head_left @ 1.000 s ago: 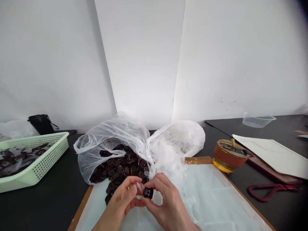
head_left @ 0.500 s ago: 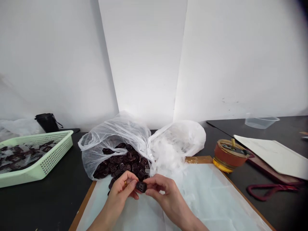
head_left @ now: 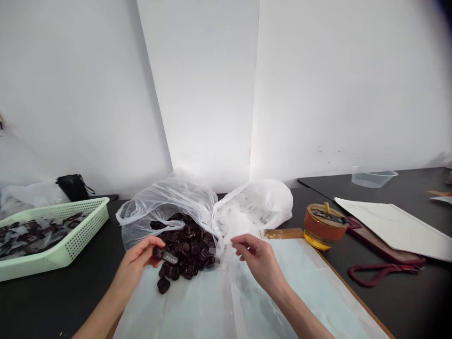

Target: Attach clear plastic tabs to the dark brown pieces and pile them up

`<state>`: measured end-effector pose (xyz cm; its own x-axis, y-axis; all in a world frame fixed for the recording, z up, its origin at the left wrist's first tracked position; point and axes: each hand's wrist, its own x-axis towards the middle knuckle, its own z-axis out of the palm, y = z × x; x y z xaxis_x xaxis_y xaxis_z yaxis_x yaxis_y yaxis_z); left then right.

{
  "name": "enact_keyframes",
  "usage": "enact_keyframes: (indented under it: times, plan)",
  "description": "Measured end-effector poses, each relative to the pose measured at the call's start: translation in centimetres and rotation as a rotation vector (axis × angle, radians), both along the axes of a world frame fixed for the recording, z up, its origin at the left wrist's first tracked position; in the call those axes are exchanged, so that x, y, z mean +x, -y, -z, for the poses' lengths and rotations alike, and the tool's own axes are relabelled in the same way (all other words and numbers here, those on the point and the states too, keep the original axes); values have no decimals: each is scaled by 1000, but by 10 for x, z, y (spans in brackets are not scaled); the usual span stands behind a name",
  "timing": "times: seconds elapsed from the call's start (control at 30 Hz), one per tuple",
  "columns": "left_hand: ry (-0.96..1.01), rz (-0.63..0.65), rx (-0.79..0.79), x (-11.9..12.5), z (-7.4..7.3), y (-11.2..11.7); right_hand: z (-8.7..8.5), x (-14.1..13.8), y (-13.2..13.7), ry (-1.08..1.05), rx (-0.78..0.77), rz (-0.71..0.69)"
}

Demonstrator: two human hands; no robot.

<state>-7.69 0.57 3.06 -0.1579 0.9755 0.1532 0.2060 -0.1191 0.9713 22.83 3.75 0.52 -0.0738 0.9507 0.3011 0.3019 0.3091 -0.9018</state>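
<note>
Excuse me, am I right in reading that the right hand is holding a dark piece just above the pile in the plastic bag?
Not quite: the head view shows the left hand, not the right, holding the dark piece just above the pile in the plastic bag.

My feed: v. bright, flat light, faint shadows; glare on plastic bag (head_left: 169,197), white wall (head_left: 197,94) washed out; far-right corner dark, edges warped.

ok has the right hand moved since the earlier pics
Yes, the right hand has moved up the view and rightward, judged against the white plastic bag, and now sits at the bag's lower edge.
</note>
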Motion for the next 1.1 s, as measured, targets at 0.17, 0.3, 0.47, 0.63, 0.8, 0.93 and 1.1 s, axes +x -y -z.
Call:
enact_keyframes:
  times: [0.17,0.3,0.47,0.63,0.8,0.93,1.1]
  plan:
    - [-478,-55,-50,-82,16,14,14,-11,-1,345,211,-72]
    - [-695,-157,56,-87,20,18,24,-27,-5,452,246,-86]
    - [-317,127,13,11,1,6,22,-27,-6,421,237,-65]
    - [-24,305,-33,90,14,-2,6,-25,3,-146,-92,-139]
    - [53,307,-19,99,37,2,0,-38,13,-746,-469,-283]
    - [5,332,-78,96,38,4,9,-44,15,-808,-535,-298]
    - [10,323,-181,98,41,10,15,-44,16,-791,-542,-315]
